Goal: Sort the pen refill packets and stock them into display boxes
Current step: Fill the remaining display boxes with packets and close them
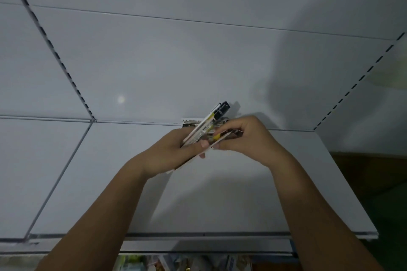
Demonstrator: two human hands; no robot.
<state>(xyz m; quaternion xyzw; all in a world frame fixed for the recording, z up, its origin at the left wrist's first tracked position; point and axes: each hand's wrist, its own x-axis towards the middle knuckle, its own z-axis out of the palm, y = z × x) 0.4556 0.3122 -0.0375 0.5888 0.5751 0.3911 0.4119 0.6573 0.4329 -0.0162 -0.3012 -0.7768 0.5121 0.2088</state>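
Holding, head view: L hand [174, 152] grips fanned refill packets [211, 119] over shelf [110, 182].
R hand [242, 136]: pinches one lower packet [218, 137], touching bundle's right side.
Axis: packets run near-left to far-right.
Display box [187, 121]: prob. box, just behind hands, mostly hidden.

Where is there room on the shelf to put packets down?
The white metal shelf is bare from its seam to the left hand, and between the forearms. The back is crowded: that hand and the right hand grip slim pen refill packets by a small white box.
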